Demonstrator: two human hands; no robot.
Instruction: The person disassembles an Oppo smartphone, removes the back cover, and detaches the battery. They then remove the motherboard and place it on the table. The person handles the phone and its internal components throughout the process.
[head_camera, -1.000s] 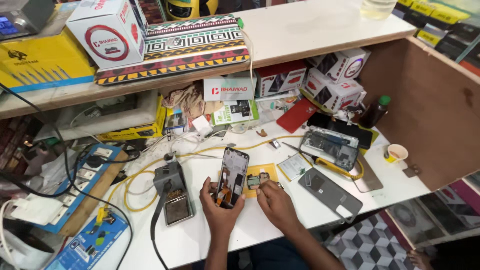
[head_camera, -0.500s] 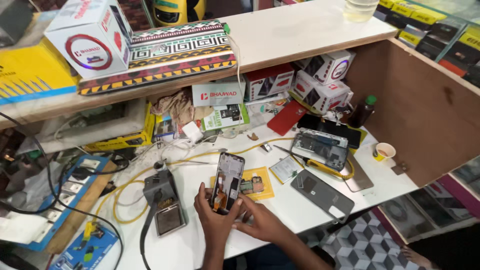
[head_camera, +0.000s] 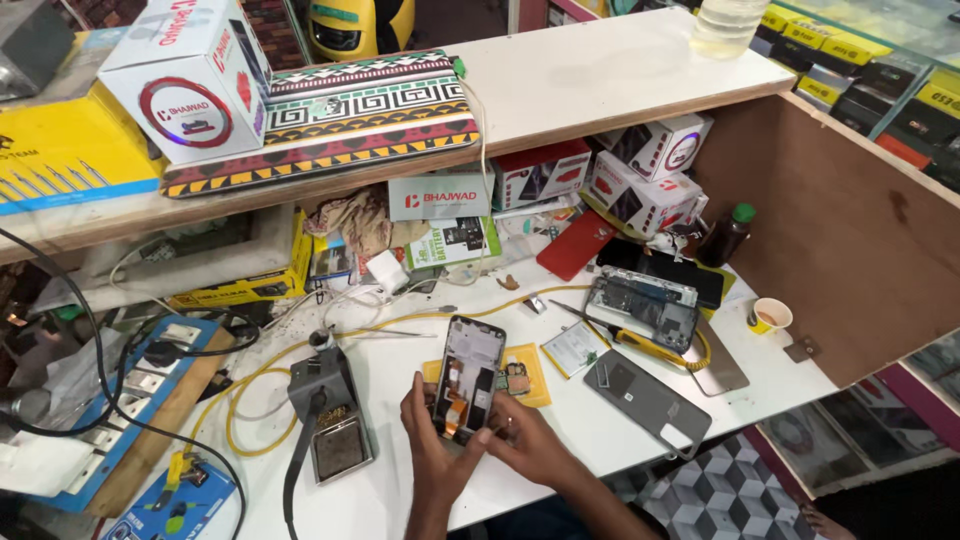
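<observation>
Over white bench: left hand (head_camera: 432, 450) grip closed on opened phone (head_camera: 470, 377); right hand (head_camera: 520, 445) fingertips pinch its lower edge.

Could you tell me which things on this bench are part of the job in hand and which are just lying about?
In hand:
opened phone
left hand
right hand
small circuit board on the yellow pad

Lying about:
grey back cover
paper cup
dark bottle
soldering stand
red phone cover

My phone (head_camera: 470, 385) shows black with orange inside; the pad (head_camera: 530, 365) under it is yellow; the table (head_camera: 400, 480) white; the cable (head_camera: 240, 400) yellow; the case (head_camera: 320, 120) zigzag-patterned; the cover (head_camera: 575, 243) red.
</observation>
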